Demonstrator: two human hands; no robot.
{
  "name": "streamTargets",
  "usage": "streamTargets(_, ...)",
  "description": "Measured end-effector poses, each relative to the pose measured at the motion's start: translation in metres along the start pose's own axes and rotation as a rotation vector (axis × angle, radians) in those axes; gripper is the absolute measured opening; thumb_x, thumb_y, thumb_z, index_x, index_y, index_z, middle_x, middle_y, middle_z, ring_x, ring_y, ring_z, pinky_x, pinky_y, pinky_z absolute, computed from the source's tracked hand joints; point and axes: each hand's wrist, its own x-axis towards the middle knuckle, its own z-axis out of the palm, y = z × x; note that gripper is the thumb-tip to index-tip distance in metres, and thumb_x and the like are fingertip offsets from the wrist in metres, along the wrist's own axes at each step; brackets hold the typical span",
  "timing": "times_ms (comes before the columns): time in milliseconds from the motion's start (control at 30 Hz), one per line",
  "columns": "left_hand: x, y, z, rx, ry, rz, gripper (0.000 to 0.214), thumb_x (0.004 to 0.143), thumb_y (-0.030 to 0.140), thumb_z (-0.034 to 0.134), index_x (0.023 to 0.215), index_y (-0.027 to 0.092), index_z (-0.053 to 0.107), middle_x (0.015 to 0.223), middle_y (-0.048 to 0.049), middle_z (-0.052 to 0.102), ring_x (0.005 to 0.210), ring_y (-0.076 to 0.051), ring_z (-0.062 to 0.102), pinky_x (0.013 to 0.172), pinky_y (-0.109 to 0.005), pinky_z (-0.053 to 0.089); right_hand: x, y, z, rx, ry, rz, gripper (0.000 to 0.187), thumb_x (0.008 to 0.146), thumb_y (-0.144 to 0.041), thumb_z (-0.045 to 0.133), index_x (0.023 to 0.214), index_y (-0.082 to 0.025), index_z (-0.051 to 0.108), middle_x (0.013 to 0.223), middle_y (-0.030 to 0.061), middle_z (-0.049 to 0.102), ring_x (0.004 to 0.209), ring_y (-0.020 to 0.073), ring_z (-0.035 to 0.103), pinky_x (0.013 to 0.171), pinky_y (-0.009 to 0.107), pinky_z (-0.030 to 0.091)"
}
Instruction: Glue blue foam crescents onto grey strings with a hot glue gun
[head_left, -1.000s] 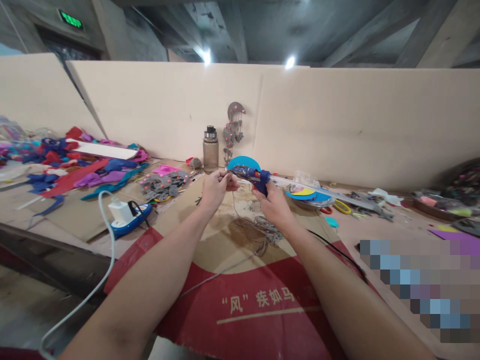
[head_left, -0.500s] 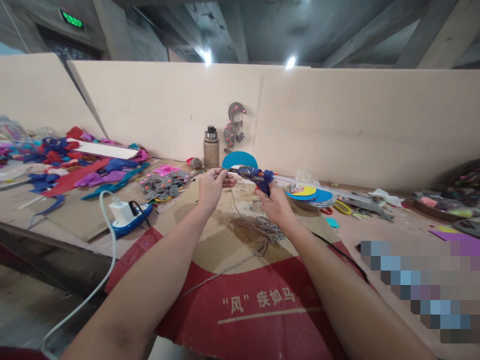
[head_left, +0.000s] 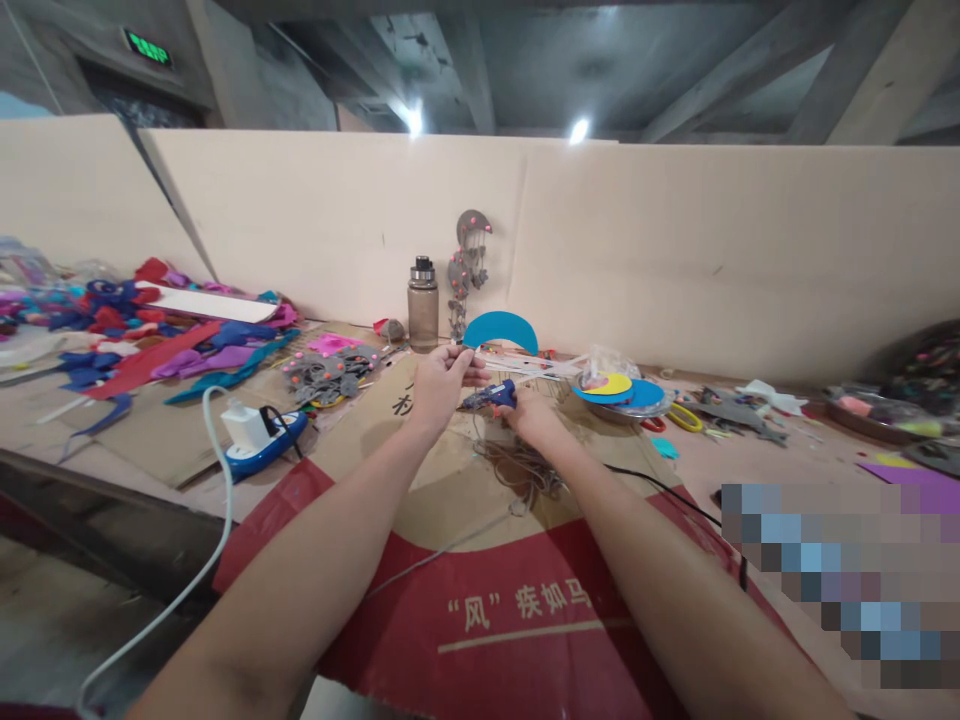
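Observation:
My left hand (head_left: 442, 390) is closed in a pinch at the left tip of a blue crescent-shaped piece (head_left: 501, 328), which stands up above the fingers. Low over the cardboard, my right hand (head_left: 536, 415) grips a blue hot glue gun (head_left: 495, 394) whose nozzle points left. Its handle is mostly hidden by the fingers. A loose tangle of grey cord (head_left: 525, 470) lies just below the glue gun on the printed cardboard sheet (head_left: 465, 520).
A bottle (head_left: 424, 310) stands behind my left hand. Felt moons (head_left: 330, 372) lie left, near a blue power strip (head_left: 262, 445). On the right are a dish with yellow and blue pieces (head_left: 637, 395) and yellow-handled scissors (head_left: 684, 418). A grey moon hanging (head_left: 472, 235) is on the panel.
My right hand has lowered the glue gun from beside the left fingers toward the cardboard. The blue crescent has shifted right and tilted, showing its inner curve; my left hand has moved slightly right and down.

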Motion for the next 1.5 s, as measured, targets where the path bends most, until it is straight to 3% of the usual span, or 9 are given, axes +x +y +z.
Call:
streamTargets(233,-0.002,-0.003,0.003,-0.003,-0.048,-0.012,0.013,0.087,0.026,0.059,0.081,0.014,0.058,0.072,-0.0052,0.068,0.061,-0.014,0.068,0.063,-0.029,0.059,-0.006,-0.008,-0.005,-0.283,-0.001,0.079,0.017,0.083,-0.027,0.059,0.09,-0.014,0.068,0.094,0.0175,0.069,0.089,0.0273,0.064,0.084,0.042,0.047)
streamTargets(433,0.0,-0.003,0.001,0.001,-0.021,-0.007,0.017,0.086,0.029,0.061,0.08,0.014,0.057,0.075,-0.0053,0.069,0.064,-0.014,0.069,0.067,-0.031,0.059,-0.016,-0.024,-0.024,0.001,0.148,-0.005,0.022,0.086,-0.021,0.045,0.095,-0.015,0.065,0.095,0.0112,0.069,0.087,0.0202,0.061,0.085,0.036,0.046)
streamTargets(667,-0.002,-0.007,0.002,0.003,-0.044,-0.026,0.013,0.086,0.026,0.058,0.081,0.014,0.058,0.073,-0.0057,0.07,0.059,-0.013,0.067,0.062,-0.027,0.057,-0.03,-0.043,-0.031,0.343,0.223,-0.078,0.022,0.087,-0.039,0.046,0.089,-0.019,0.056,0.09,0.0061,0.065,0.088,0.0188,0.06,0.085,0.035,0.046)
streamTargets(833,-0.009,-0.002,0.005,0.175,-0.056,0.053,0.009,0.085,0.025,0.059,0.082,0.017,0.061,0.072,-0.0028,0.069,0.055,-0.012,0.063,0.058,-0.025,0.052,-0.033,-0.06,-0.018,0.846,0.102,-0.045,0.039,0.082,-0.052,0.057,0.107,-0.025,0.043,0.104,0.0047,0.064,0.093,0.0162,0.063,0.081,0.032,0.051)
streamTargets(933,-0.012,-0.002,0.005,0.385,-0.055,0.186,0.008,0.083,0.024,0.06,0.085,0.019,0.066,0.071,-0.0009,0.068,0.057,-0.013,0.061,0.059,-0.024,0.048,-0.033,-0.068,-0.01,0.998,0.011,0.011,0.047,0.078,-0.056,0.061,0.108,-0.028,0.038,0.088,-0.0016,0.062,0.077,0.0137,0.063,0.073,0.03,0.053)
streamTargets(1133,-0.013,-0.005,0.003,0.481,-0.05,0.275,0.01,0.085,0.026,0.057,0.087,0.021,0.066,0.073,-0.0006,0.068,0.061,-0.014,0.06,0.061,-0.024,0.045,-0.033,-0.073,-0.01,1.065,-0.051,0.098,0.049,0.071,-0.053,0.068,0.102,-0.026,0.042,0.068,-0.0071,0.054,0.057,0.0098,0.052,0.051,0.022,0.045)
streamTargets(1300,-0.014,0.001,0.006,0.401,-0.064,0.226,0.01,0.086,0.027,0.056,0.081,0.021,0.062,0.059,0.0025,0.061,0.052,-0.012,0.056,0.054,-0.023,0.042,-0.031,-0.067,-0.013,0.875,0.03,0.112,0.039,0.073,-0.052,0.066,0.095,-0.023,0.054,0.067,-0.0062,0.05,0.051,0.0076,0.043,0.043,0.018,0.034)
streamTargets(1400,-0.015,0.003,0.008,0.37,-0.059,0.196,0.009,0.086,0.026,0.056,0.081,0.02,0.061,0.057,0.003,0.06,0.05,-0.012,0.055,0.052,-0.023,0.041,-0.03,-0.063,-0.014,0.744,0.108,0.041,0.034,0.075,-0.049,0.063,0.094,-0.021,0.056,0.074,-0.0029,0.055,0.061,0.0103,0.05,0.056,0.024,0.045)
streamTargets(1500,-0.015,0.002,0.006,0.432,-0.044,0.233,0.011,0.086,0.026,0.055,0.084,0.02,0.064,0.06,0.0023,0.062,0.05,-0.012,0.056,0.054,-0.024,0.042,-0.029,-0.062,-0.014,0.714,0.193,-0.062,0.034,0.076,-0.043,0.063,0.1,-0.021,0.054,0.102,0.0055,0.062,0.096,0.0163,0.058,0.086,0.032,0.048)
